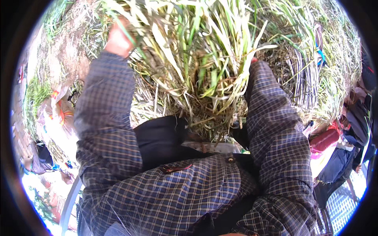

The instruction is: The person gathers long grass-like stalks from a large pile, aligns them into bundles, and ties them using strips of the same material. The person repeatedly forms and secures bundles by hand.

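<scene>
A big heap of long green and yellowish leafy stalks (pixel 189 51), with brownish roots or dry matter at its near end, lies before my lap. I cannot make out the exact kind of plant. At the heap's left side, my left hand (pixel 119 39) reaches in, smeared by motion, its fingers hidden among the leaves. My right hand (pixel 254 60) is at the heap's right side. Only a small patch of it shows past the sleeve, and its fingers are hidden by stalks. Whether either hand grips anything cannot be seen.
To the right lies a row of pale stems (pixel 303 82) with leafy tops and a blue band (pixel 321 55) near them. A whitish bag (pixel 57 118) with red and yellow marks stands at left. Other people's dark clothing (pixel 338 157) shows at the right edge.
</scene>
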### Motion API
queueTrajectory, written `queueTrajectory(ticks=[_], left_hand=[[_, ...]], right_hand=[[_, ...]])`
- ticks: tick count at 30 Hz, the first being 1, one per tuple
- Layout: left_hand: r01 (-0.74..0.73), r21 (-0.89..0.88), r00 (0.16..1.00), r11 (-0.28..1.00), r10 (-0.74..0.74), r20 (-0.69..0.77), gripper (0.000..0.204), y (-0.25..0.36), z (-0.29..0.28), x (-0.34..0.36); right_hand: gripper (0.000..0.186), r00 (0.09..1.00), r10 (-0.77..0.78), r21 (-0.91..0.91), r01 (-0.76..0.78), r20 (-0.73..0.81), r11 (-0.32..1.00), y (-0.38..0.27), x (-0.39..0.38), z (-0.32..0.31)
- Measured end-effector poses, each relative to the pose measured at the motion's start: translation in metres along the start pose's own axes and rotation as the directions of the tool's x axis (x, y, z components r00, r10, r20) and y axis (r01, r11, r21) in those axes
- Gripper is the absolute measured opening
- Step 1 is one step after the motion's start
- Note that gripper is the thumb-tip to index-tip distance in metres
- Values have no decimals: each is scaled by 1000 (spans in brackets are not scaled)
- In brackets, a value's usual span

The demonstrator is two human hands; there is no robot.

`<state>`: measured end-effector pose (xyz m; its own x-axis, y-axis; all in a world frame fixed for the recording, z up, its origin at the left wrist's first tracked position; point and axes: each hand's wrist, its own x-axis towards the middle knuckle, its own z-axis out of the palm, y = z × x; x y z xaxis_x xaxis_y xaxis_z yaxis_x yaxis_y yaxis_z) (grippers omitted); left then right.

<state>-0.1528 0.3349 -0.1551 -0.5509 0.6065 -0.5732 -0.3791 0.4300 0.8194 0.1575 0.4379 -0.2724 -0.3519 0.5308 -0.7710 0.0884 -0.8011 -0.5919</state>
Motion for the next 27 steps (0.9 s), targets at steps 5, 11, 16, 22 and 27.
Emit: queueTrajectory(ticks=[5, 11, 16, 22, 27], left_hand=[[110, -254, 955, 961, -31, 295, 26, -4, 8, 10], [-260, 328, 925, 908, 137, 353, 62, -10, -35, 1], [-252, 531, 959, 809, 133, 252, 43, 1, -37, -41], [-465, 421, 617, 779, -56, 785, 53, 1, 6, -84], [-359, 353, 863, 864, 163, 478, 41, 15, -26, -80]], right_hand=[[29, 967, -250, -410, 207, -54, 888, 3, -13, -29], [21, 645, -587, -369, 457, -489, 809, -26, -51, -31], [26, 370, -795, -330, 764, -480, 555, -12, -95, 26], [90, 758, -625, -898, 391, 189, 202, 32, -106, 164], [54, 903, -395, -361, 317, -166, 877, -16, -100, 113]])
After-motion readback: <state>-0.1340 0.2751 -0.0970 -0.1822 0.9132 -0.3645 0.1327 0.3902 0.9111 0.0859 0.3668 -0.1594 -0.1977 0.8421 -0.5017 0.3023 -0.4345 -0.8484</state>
